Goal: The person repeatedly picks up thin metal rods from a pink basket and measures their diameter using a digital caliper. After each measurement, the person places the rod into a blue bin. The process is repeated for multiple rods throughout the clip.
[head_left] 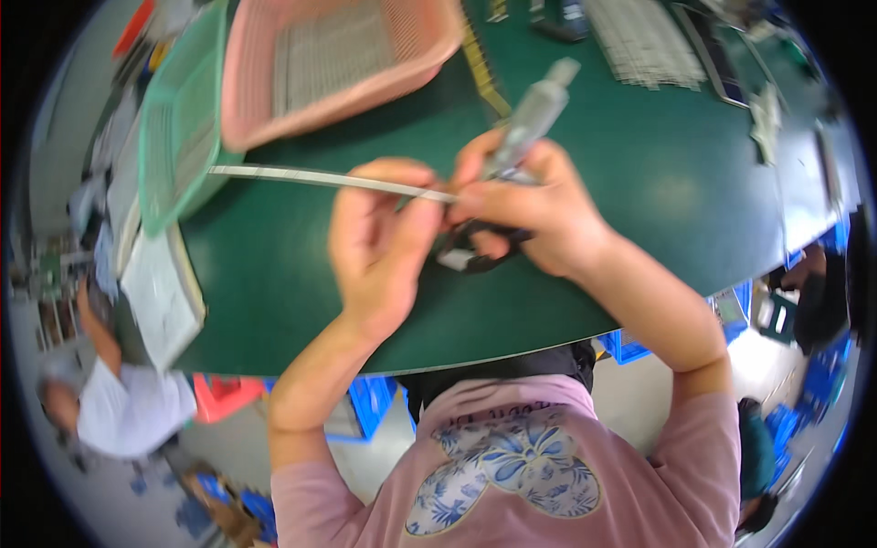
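Observation:
A long, thin white strip [292, 174] runs from beside the green basket to my fingertips. My left hand [379, 247] is closed, pinching the strip near its right end between thumb and fingers. My right hand [539, 196] is closed around a blurred tool with a translucent grey body [539, 110] pointing up and away, and its thumb and finger meet the strip's end. Below that hand a black looped part [470, 256] hangs by the fingers; whether it belongs to the grey tool I cannot tell. Both hands are above the green table [274, 292].
At the far left stand a pink basket [338, 114] holding many thin strips and a green basket [153, 169]. White strips [644, 41] lie bundled at the far right beside a dark flat device [713, 55]. Papers [164, 297] rest on the left edge. Another person [132, 406] is at left.

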Demonstrator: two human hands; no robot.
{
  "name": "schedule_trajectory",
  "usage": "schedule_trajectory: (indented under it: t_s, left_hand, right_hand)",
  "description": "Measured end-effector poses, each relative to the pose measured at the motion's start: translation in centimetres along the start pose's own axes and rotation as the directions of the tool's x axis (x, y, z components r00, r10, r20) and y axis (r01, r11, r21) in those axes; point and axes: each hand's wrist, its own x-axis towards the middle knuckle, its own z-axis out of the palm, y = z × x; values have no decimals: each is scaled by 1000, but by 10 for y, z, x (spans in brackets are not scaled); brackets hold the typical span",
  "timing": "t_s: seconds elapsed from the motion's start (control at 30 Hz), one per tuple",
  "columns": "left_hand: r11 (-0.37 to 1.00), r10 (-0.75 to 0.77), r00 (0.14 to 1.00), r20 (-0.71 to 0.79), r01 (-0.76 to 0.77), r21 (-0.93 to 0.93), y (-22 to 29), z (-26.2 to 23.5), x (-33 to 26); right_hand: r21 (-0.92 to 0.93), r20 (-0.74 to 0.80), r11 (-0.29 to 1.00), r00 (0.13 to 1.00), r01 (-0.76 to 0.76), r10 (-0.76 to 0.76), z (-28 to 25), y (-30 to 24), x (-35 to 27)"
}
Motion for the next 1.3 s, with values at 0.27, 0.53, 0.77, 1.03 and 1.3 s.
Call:
schedule_trajectory:
  t_s: [0.27,0.53,0.77,1.03,1.3]
  left_hand:
    - [989,-124,992,37,126,-76,-1,-8,4]
    - [963,-237,964,122,250,-102,1,0,6]
    - [955,-264,954,145,280,-100,0,3,2]
    - [959,-256,954,159,271,-80,0,4,2]
    - [935,-292,943,159,317,-162,3,7,1]
  right_hand:
    - [104,-71,994,997,-19,27,-15,-19,3]
    - [288,-21,957,999,-38,46,-22,-32,5]
    - [331,108,943,991,35,-75,-41,-10,5]
    - [359,137,932,985,52,-108,-42,-7,5]
    - [337,114,940,988,56,-100,-37,-10,3]
